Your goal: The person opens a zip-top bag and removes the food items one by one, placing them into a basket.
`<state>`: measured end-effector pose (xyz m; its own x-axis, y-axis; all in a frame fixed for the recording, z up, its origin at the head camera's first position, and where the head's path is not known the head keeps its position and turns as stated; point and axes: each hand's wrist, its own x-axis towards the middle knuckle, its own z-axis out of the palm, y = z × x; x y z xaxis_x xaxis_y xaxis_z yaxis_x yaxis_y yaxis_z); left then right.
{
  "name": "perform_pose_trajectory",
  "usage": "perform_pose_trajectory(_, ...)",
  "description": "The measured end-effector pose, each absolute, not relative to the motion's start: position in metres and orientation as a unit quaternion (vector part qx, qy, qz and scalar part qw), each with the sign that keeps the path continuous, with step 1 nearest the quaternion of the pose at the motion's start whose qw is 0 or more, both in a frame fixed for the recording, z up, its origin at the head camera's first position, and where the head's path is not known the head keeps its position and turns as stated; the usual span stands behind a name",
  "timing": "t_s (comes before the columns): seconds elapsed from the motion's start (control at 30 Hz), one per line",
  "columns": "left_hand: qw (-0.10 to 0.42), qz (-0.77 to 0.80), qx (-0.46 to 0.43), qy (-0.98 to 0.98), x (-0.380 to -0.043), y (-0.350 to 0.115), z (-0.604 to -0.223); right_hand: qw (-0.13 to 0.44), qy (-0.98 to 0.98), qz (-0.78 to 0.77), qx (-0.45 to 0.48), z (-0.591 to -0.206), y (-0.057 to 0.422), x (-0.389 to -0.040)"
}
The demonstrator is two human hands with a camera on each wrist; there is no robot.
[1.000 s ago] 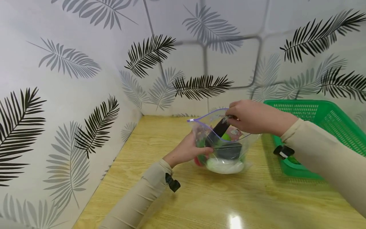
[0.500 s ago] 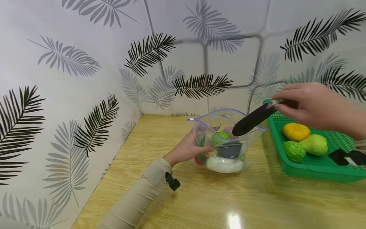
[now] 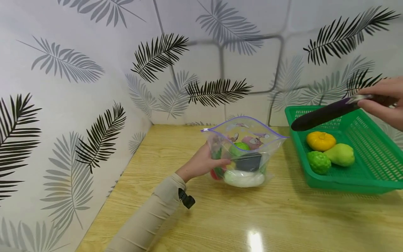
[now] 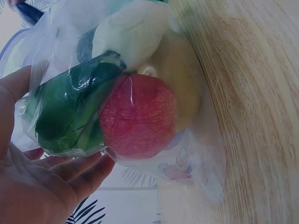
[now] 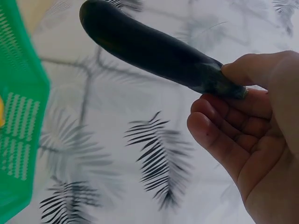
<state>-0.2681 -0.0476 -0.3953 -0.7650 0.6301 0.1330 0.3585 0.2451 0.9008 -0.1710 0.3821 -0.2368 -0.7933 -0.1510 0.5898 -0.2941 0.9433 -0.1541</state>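
On the left, a clear zip bag (image 3: 271, 149) stands with its purple-edged mouth gaping. My left hand (image 3: 201, 161) grips its left side, thumb across the front and the other fingers partly hidden behind. Through the plastic show a red round fruit (image 4: 138, 116), a dark green vegetable (image 4: 70, 107), a whitish one (image 4: 133, 35) and a yellow one (image 4: 186, 77). A round green piece (image 3: 239, 148) lies near the mouth. My right hand (image 3: 385, 101) pinches an eggplant (image 3: 324, 114) by its stem end, held over the green basket, its dark blunt end pointing left.
The green plastic basket (image 3: 352, 182) stands at the right, holding a yellow pumpkin (image 3: 321, 140), a bumpy green vegetable (image 3: 319, 162) and a light green pear-shaped one (image 3: 342, 154). Behind the wooden table (image 3: 220, 217) rises a leaf-patterned wall (image 3: 245, 70).
My right hand has drawn the eggplant up out of the bag's mouth and carried it right, over the basket. The left hand keeps its hold on the bag.
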Motion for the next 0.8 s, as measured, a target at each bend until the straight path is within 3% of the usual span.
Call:
perform_pose_trajectory(0.17,0.136,0.533,0.309,0.776,-0.267,-0.048,-0.394,0.241,-0.964,0.018,0.111,-0.264,0.400,-0.187)
perform_pose_trajectory(0.47,0.146,0.544,0.312,0.765,-0.266,-0.049,-0.394,0.071,-0.986,-0.025,0.150,-0.296,0.414,-0.219)
perform_pose_trajectory(0.8,0.147,0.545,0.323,0.760,-0.267,-0.050,-0.396,-0.025,-0.988,-0.022,0.149,-0.318,0.408,-0.219)
